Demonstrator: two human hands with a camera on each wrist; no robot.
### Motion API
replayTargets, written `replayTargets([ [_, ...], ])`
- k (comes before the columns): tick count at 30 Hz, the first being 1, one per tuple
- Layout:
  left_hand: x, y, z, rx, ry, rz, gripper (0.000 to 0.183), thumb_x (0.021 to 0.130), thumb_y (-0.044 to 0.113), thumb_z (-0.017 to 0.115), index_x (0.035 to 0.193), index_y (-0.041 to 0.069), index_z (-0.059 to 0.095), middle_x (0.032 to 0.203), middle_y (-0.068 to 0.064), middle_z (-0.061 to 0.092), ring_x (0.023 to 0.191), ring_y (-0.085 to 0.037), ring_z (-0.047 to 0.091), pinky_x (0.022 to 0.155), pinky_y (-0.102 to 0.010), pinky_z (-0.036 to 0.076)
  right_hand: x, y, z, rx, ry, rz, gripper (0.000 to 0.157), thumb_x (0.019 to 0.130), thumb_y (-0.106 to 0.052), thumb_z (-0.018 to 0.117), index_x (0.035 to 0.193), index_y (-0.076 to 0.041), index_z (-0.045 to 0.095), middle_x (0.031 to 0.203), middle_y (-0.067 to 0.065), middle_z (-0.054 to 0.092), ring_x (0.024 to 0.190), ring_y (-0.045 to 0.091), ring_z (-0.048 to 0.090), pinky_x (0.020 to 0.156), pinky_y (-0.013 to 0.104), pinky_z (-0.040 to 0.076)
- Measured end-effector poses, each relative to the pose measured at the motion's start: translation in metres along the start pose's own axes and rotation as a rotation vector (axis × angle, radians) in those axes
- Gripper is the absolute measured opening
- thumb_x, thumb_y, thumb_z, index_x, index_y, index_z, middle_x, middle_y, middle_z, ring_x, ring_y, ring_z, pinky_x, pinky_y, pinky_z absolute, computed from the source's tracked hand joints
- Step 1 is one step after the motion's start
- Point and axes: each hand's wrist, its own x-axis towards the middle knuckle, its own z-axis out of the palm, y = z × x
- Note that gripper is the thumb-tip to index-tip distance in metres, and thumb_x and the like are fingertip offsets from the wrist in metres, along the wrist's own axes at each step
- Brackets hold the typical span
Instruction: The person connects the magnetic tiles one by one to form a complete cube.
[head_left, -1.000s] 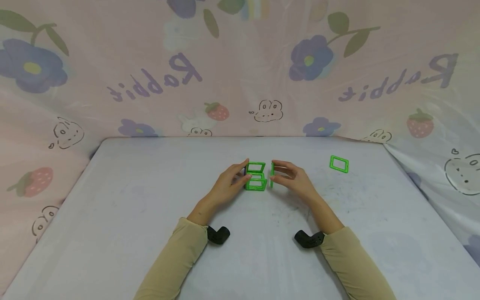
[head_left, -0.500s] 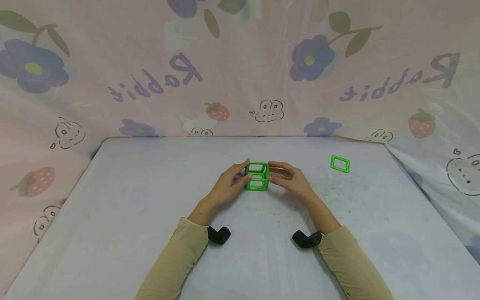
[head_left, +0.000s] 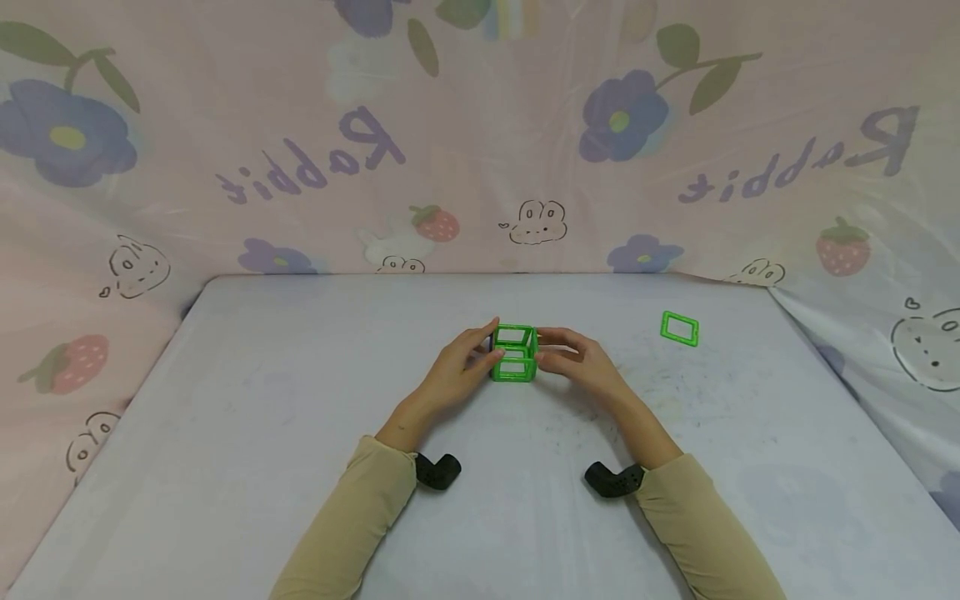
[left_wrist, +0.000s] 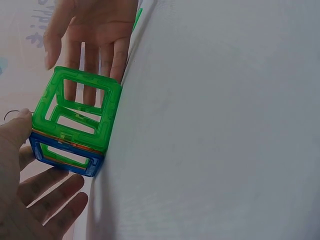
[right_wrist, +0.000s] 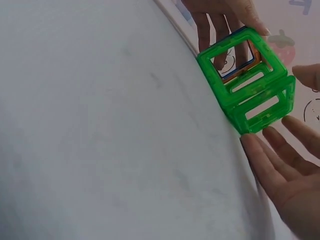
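A small box of square magnetic tiles [head_left: 513,371] stands in the middle of the table. Its visible frames are green, apart from a blue side [left_wrist: 65,152] with an orange edge beside it. My left hand [head_left: 453,367] holds the box at that blue side, thumb at the near corner and index finger at the far one. On the opposite side is my right hand [head_left: 581,358]; its fingertips [right_wrist: 248,141] touch or nearly touch the green side tile [right_wrist: 265,107]. The right thumb stands apart from the box in the right wrist view.
A loose green square tile [head_left: 680,328] lies flat on the white table [head_left: 300,400], to the right and farther back. A printed cloth [head_left: 480,150] hangs behind the table and along its sides. Black wrist devices [head_left: 438,472] jut inward from both sleeves.
The right hand has moved left, bringing an upright green tile against the box's right side. Its fingers have since loosened slightly. The left hand has stayed in place on the box.
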Motion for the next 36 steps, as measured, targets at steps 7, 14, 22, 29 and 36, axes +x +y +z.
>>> replayTargets([
  [7, 0.0, 0.0004, 0.0008, -0.005, -0.011, -0.034, 0.056, 0.099, 0.026, 0.054, 0.149, 0.011, 0.034, 0.141, -0.015, 0.05, 0.133, -0.028, 0.044, 0.11, -0.042, 0.035, 0.0007, 0.0023, 0.0005, 0.014, 0.011, 0.008, 0.052, 0.092, -0.027, 0.065, 0.138, -0.01, 0.049, 0.138, 0.015, 0.051, 0.123, 0.032, 0.055, 0.093, 0.037, 0.052],
  [14, -0.0006, 0.0028, 0.0021, 0.01, -0.014, -0.055, 0.058, 0.099, 0.029, 0.053, 0.15, 0.012, 0.032, 0.142, -0.016, 0.048, 0.132, -0.029, 0.046, 0.112, -0.043, 0.033, 0.0009, 0.0064, 0.001, 0.016, 0.03, 0.023, 0.053, 0.091, -0.027, 0.065, 0.139, -0.011, 0.049, 0.14, 0.014, 0.05, 0.126, 0.033, 0.052, 0.101, 0.047, 0.045],
  [22, -0.002, 0.0015, 0.003, -0.003, -0.009, -0.021, 0.059, 0.099, 0.031, 0.052, 0.151, 0.012, 0.031, 0.138, -0.018, 0.053, 0.126, -0.029, 0.052, 0.109, -0.043, 0.037, -0.0005, 0.0061, 0.0029, 0.05, 0.048, 0.034, 0.052, 0.091, -0.029, 0.067, 0.138, -0.013, 0.051, 0.139, 0.013, 0.05, 0.124, 0.032, 0.053, 0.104, 0.05, 0.04],
  [29, -0.0015, -0.0026, 0.0025, -0.01, -0.029, -0.035, 0.059, 0.1, 0.032, 0.05, 0.152, 0.015, 0.029, 0.141, -0.016, 0.051, 0.132, -0.027, 0.046, 0.111, -0.043, 0.033, -0.0013, 0.0039, 0.0024, 0.024, 0.028, 0.048, 0.053, 0.092, -0.032, 0.065, 0.139, -0.015, 0.05, 0.142, 0.011, 0.049, 0.127, 0.032, 0.051, 0.108, 0.052, 0.035],
  [36, -0.0009, -0.003, 0.0032, -0.039, -0.05, -0.068, 0.063, 0.101, 0.032, 0.049, 0.153, 0.007, 0.023, 0.143, -0.018, 0.047, 0.134, -0.028, 0.043, 0.112, -0.041, 0.034, -0.0009, 0.0026, 0.0004, -0.007, 0.028, 0.049, 0.053, 0.091, -0.033, 0.066, 0.139, -0.015, 0.05, 0.14, 0.012, 0.051, 0.127, 0.031, 0.051, 0.108, 0.053, 0.035],
])
